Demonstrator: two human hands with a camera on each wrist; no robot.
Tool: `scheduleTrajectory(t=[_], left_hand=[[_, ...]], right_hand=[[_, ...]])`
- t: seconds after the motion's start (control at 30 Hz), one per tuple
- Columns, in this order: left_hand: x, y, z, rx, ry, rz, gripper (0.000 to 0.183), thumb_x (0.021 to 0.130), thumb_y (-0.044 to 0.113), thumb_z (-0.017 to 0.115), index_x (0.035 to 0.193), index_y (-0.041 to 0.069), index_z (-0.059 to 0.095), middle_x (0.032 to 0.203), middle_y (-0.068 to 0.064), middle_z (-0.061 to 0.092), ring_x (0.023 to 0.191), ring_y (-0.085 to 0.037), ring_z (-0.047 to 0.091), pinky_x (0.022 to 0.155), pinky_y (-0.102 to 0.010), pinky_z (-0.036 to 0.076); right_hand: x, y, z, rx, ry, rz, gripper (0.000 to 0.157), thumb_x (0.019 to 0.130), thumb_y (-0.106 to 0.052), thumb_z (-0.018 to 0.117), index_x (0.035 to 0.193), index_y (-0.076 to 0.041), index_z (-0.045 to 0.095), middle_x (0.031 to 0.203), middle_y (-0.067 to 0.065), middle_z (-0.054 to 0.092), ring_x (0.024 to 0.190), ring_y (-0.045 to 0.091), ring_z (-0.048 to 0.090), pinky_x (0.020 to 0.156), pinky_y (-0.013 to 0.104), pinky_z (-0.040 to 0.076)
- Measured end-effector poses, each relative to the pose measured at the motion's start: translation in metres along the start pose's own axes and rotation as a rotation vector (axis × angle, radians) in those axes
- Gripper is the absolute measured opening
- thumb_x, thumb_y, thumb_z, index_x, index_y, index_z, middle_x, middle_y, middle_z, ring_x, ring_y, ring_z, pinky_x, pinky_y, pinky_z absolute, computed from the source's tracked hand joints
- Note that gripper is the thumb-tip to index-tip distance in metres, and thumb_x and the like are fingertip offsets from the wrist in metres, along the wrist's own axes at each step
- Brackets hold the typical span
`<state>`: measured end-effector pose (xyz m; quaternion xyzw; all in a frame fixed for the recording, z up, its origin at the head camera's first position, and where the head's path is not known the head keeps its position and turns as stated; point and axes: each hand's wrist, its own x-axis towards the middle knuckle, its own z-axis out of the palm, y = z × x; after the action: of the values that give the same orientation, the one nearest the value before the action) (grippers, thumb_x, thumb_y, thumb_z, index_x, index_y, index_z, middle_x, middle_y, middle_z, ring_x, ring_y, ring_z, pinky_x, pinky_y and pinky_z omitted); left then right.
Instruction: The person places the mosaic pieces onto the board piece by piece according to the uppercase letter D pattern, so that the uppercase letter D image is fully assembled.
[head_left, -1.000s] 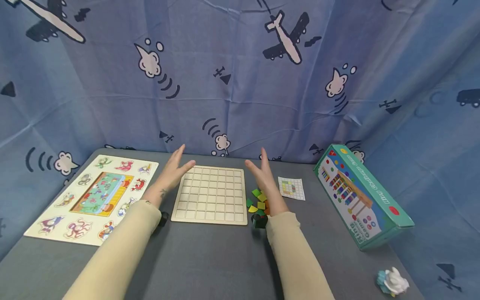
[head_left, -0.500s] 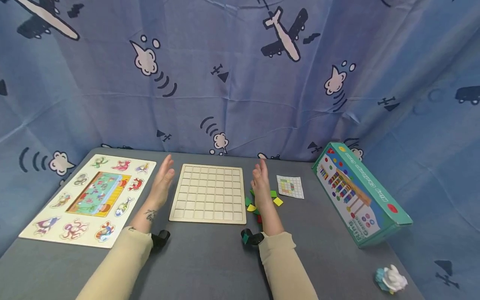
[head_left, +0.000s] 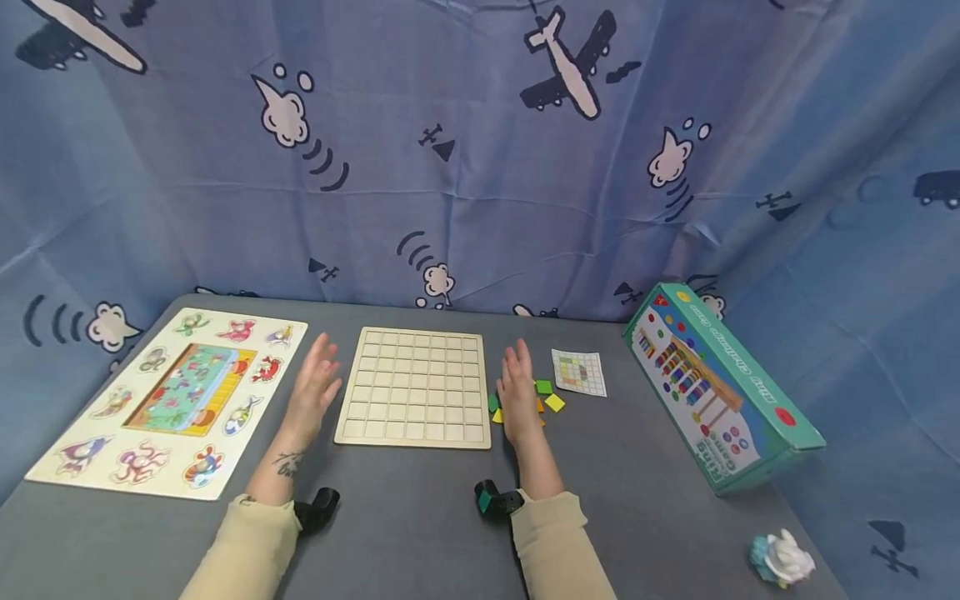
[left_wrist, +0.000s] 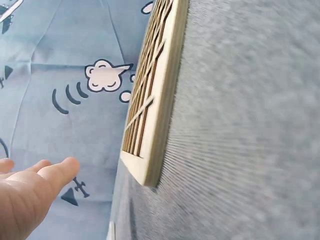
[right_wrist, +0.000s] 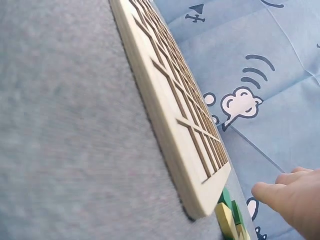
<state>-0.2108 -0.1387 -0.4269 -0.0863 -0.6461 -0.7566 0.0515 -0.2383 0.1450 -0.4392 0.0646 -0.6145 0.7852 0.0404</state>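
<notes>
Board (head_left: 412, 387): flat on the table (head_left: 420, 517), untouched, between left and right sleeves' reach; probably light, stiff, smooth; best held by opposite side edges.
Left hand (head_left: 309, 392): in the air beside the board, fingers extended, slightly parted, pinching nothing.
Right hand (head_left: 519, 390): in the air near the tiles (head_left: 543, 387), fingers straight, nearly together, holding nothing.
Tiles: loose, just right of the board; likely light, hard, slippery; best pinched by edges.

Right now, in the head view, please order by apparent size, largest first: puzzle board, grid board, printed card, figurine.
1. Puzzle board
2. Grid board
3. Printed card and figurine: too alike to rank; the figurine seems nearer the camera.
</notes>
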Motion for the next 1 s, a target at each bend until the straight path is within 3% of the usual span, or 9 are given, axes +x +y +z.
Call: scheduleTrajectory(t=[0.23,0.5,0.67,0.83,1.0], left_hand=[[-0.004,0.006,-0.001,-0.020,0.007,-0.047,0.068,0.095,0.037,0.032,0.149,0.006,0.004,0.151,-0.025,0.011,0.137,-0.046,0.013,0.110,-0.053,0.013],[-0.009,0.020,-0.005,0.116,0.004,-0.079,0.069,0.095,0.039,0.034,0.149,0.005,0.007,0.145,-0.030,0.021,0.129,-0.049,0.027,0.104,-0.057,0.024],[-0.008,0.020,-0.010,0.319,-0.008,-0.177,0.067,0.097,0.035,0.038,0.148,0.001,0.011,0.138,-0.033,0.033,0.121,-0.047,0.042,0.098,-0.051,0.037],[-0.004,0.012,-0.014,0.580,-0.059,-0.255,0.072,0.095,0.040,0.045,0.146,-0.001,0.017,0.121,-0.031,0.051,0.097,-0.036,0.059,0.081,-0.040,0.050],[-0.001,0.004,-0.016,0.727,-0.111,-0.318,0.084,0.087,0.050,0.054,0.146,0.000,0.020,0.104,-0.023,0.059,0.075,-0.022,0.061,0.067,-0.032,0.050]], right_hand=[[-0.003,0.000,0.000,-0.005,-0.024,-0.008,0.065,0.096,-0.025,0.029,0.149,-0.009,-0.006,0.154,0.017,-0.004,0.142,0.034,-0.005,0.111,0.052,-0.001],[-0.007,-0.004,-0.003,-0.001,-0.014,0.014,0.068,0.095,-0.025,0.034,0.148,-0.006,-0.005,0.153,0.022,-0.004,0.140,0.040,-0.002,0.111,0.053,0.000],[-0.009,-0.007,-0.007,-0.068,0.039,0.081,0.070,0.094,-0.029,0.044,0.148,-0.007,0.008,0.151,0.023,0.012,0.136,0.045,0.020,0.109,0.053,0.019],[-0.009,-0.010,-0.006,-0.136,0.067,0.137,0.067,0.092,-0.030,0.050,0.147,-0.007,0.018,0.145,0.022,0.030,0.125,0.043,0.039,0.100,0.051,0.035],[-0.007,-0.014,-0.003,-0.288,0.137,0.250,0.055,0.089,-0.021,0.058,0.137,-0.003,0.037,0.120,0.019,0.054,0.089,0.031,0.060,0.076,0.040,0.049]])
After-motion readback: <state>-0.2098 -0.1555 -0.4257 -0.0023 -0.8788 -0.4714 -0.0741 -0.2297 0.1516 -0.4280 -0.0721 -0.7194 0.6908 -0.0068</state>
